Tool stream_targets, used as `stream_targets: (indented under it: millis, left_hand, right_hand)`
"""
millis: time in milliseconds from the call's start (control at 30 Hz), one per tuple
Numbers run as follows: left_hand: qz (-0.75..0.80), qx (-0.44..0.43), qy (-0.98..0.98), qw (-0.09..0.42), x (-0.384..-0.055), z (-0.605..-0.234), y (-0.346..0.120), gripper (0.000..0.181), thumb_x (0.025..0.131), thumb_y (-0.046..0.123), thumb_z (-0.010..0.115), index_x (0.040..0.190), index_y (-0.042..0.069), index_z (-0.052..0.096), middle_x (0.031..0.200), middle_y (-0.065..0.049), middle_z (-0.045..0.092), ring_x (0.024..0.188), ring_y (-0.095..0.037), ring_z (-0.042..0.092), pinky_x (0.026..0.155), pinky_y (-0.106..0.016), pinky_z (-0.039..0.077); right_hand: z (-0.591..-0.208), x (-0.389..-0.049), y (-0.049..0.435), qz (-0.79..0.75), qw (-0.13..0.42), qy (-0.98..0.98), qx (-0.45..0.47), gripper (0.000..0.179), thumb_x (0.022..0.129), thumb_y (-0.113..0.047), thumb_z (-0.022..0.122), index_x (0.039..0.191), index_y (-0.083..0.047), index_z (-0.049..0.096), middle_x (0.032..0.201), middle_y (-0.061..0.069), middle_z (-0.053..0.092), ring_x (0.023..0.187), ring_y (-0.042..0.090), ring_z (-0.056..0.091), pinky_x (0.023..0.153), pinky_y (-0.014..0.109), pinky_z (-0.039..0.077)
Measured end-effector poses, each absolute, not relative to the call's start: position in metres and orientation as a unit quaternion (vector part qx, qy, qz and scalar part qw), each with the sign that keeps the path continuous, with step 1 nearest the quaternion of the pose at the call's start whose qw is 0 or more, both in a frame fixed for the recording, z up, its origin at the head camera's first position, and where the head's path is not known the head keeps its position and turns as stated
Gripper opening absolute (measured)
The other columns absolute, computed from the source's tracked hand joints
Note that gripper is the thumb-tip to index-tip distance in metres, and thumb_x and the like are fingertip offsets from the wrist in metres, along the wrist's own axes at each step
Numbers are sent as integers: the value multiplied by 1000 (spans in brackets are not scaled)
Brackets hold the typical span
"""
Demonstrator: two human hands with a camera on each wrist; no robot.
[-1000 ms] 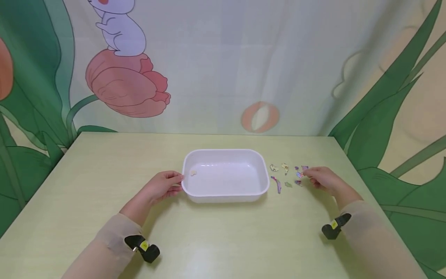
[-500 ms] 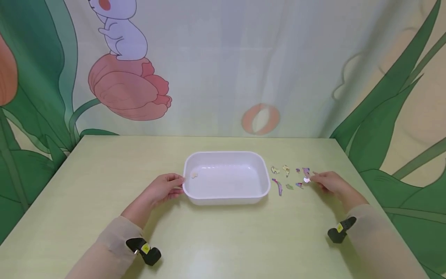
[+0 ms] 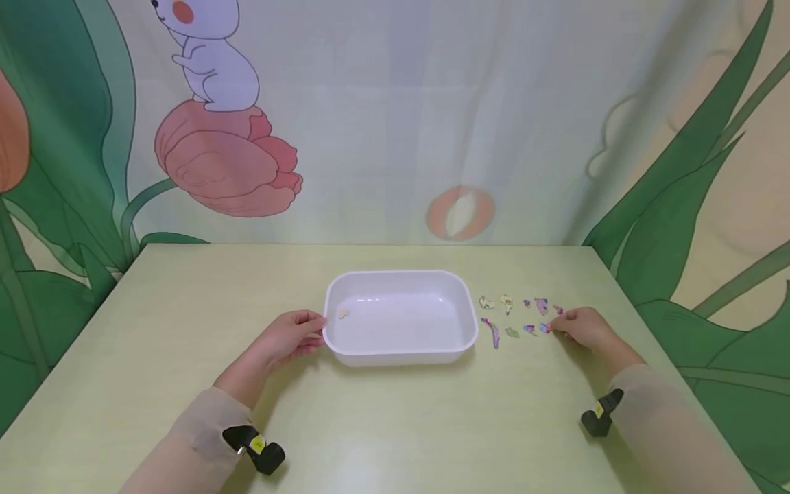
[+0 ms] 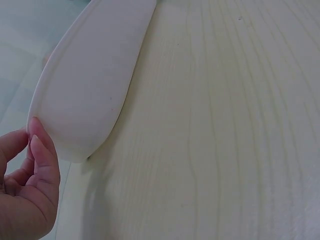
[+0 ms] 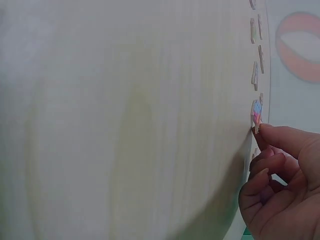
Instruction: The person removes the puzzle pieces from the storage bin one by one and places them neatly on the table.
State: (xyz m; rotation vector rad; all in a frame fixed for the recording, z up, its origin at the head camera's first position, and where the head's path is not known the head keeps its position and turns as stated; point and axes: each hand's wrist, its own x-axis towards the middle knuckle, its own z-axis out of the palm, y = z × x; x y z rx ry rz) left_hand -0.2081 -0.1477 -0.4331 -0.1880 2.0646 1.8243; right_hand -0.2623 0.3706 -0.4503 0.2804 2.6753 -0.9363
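Note:
A white plastic tray [image 3: 401, 358] stands on the table, with one small pale flat piece [image 3: 344, 313] inside near its left end. My left hand [image 3: 289, 337] holds the tray's left rim between thumb and fingers; the left wrist view has the same grip at the rim. Right of the tray, my right hand [image 3: 586, 328] pinches a small flat blue-and-pink piece [image 5: 257, 110] between thumb and index finger, low over the table or touching it. That piece [image 3: 545, 328] is at the right end of the nearer row. Its exact shape is partly hidden by the fingertips.
Several small irregular pieces lie in two rows between tray and right hand, among them a long purple piece [image 3: 492, 333], a green piece [image 3: 512, 333] and a purple piece [image 3: 541, 306]. A printed curtain [image 3: 370, 137] hangs behind the pale wooden table [image 3: 395, 425].
My right hand has moved the blue-and-pink piece a short way right and nearer to me, uncovering the purple pieces behind it. The left hand keeps its hold on the tray.

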Motion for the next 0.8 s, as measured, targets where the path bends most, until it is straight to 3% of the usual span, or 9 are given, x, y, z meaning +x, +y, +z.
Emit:
stream_targets:
  millis: [167,233,367,567,800]
  left_hand:
    - [647,-65,736,188,-207,-434,-148,36,96,18,54,118,-10,49,86,-6,59,72,-12,60,64,-22,52]
    - [647,-63,736,188,-207,-434,-148,37,95,19,55,118,-10,49,87,-6,59,72,-13,60,64,-23,52]
    - [648,-64,736,185,-208,-433,-148,38,96,19,54,119,-10,49,88,-6,59,73,-12,61,64,-22,52]
    - [648,-67,735,188,-207,-431,-148,35,97,17,52,118,-10,48,86,-6,58,72,-11,60,63,-21,52]
    - [647,-61,736,188,-207,-432,-149,37,96,20,54,119,-9,48,89,-7,59,74,-13,61,63,-22,52]
  right_hand:
    - [-450,-259,370,-319,131,935,85,29,90,-26,60,85,2,61,79,12,51,77,25,45,62,32,39]
    - [-450,-259,369,-325,118,936,70,32,91,-27,60,95,5,62,94,20,57,88,31,49,70,35,44]
    - [-445,-259,360,-356,95,929,48,38,94,-28,56,118,1,60,120,23,53,100,33,47,78,38,45]
    - [-433,-258,318,-406,34,913,-11,40,94,-32,56,121,-2,59,119,17,56,94,26,49,75,34,47]
    - [-420,-264,254,-464,12,881,-90,35,89,-32,63,114,-8,65,106,9,61,84,21,53,70,31,48]
